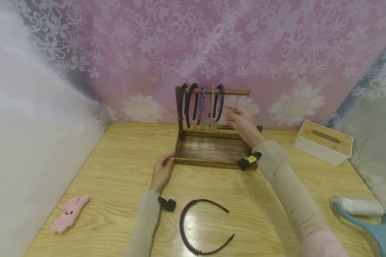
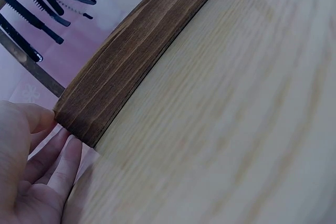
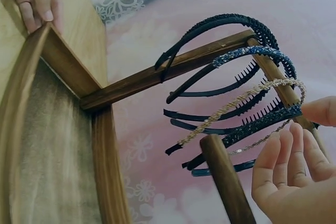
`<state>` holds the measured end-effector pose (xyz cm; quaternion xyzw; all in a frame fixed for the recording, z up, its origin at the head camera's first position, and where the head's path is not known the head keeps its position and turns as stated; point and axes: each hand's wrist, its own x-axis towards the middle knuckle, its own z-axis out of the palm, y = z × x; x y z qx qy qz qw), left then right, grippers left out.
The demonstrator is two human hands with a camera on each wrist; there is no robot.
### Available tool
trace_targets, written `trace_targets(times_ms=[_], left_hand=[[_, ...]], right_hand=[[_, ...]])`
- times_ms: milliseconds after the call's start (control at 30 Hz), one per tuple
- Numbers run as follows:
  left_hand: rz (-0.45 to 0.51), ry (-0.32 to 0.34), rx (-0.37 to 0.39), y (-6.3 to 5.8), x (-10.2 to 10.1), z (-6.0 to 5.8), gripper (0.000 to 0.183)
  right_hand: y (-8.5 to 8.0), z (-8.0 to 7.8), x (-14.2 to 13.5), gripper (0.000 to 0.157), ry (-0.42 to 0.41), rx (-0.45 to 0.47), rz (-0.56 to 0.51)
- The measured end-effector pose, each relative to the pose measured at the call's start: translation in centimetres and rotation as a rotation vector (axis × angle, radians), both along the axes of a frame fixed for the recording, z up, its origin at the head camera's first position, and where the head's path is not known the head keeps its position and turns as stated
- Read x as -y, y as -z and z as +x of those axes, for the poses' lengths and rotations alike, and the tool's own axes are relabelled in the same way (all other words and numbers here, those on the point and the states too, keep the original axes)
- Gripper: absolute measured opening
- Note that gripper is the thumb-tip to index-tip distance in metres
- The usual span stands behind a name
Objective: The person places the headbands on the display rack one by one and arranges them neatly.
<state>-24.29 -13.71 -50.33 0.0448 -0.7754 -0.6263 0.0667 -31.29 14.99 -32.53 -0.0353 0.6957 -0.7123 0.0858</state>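
A dark wooden stand (image 1: 209, 164) with a tray base and an upper bar holds several headbands. Among them are a blue glittery headband (image 1: 202, 105), a pale beaded headband (image 3: 231, 106) and a dark sparkly headband (image 3: 262, 125) on the right. My left hand (image 1: 162, 173) holds the tray's front left corner, thumb above and fingers against its side, as the left wrist view shows. Beside the rightmost headband, my right hand (image 1: 242, 123) has its fingers loosely bent with nothing gripped; its thumb tip is very near that band. A dark toothed headband (image 1: 184, 228) lies on the table in front.
A short lower wooden peg (image 3: 226, 177) sticks out from the stand near my right hand. On the right stand a tissue box (image 1: 325, 139) with a wooden lid and a lint roller (image 1: 360, 207) with a blue handle. A pink plush toy (image 1: 70, 213) lies at left.
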Motion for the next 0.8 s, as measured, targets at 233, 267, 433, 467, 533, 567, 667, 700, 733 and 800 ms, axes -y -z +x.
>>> trace_targets(times_ms=[233, 267, 433, 467, 533, 567, 667, 700, 733, 800], left_hand=[[-0.009, 0.004, 0.001, -0.1, -0.1, 0.0, 0.033], [-0.01, 0.005, 0.004, -0.1, -0.1, -0.1, 0.033], [-0.019, -0.001, 0.012, -0.2, -0.1, -0.1, 0.034], [-0.021, -0.003, 0.011, -0.1, -0.1, -0.1, 0.033], [-0.024, -0.005, 0.002, -0.1, -0.1, 0.0, 0.033], [-0.024, -0.005, -0.001, -0.1, -0.1, 0.0, 0.033], [-0.021, -0.002, -0.011, 0.0, -0.1, 0.0, 0.032], [-0.021, -0.002, -0.015, -0.1, -0.1, 0.1, 0.032], [-0.016, -0.001, -0.017, -0.1, -0.1, 0.1, 0.031], [-0.008, 0.001, -0.018, -0.2, -0.1, 0.1, 0.031]], right_hand=[[1.4, 1.7, -1.1, 0.049, -0.022, 0.004, -0.088], [1.6, 2.0, -1.2, 0.048, -0.024, 0.007, -0.1], [3.3, 3.3, -1.3, 0.037, -0.033, 0.035, -0.125], [3.6, 3.7, -1.3, 0.037, -0.036, 0.033, -0.116], [4.4, 4.4, -1.1, 0.033, -0.044, 0.036, -0.109], [4.8, 4.7, -1.0, 0.032, -0.051, 0.038, -0.115], [6.0, 5.9, -0.6, 0.025, -0.079, 0.045, -0.128], [6.4, 6.4, -0.4, 0.023, -0.089, 0.052, -0.129], [6.8, 6.8, -0.2, 0.022, -0.098, 0.059, -0.133], [7.6, 7.6, 0.2, 0.025, -0.111, 0.066, -0.118]])
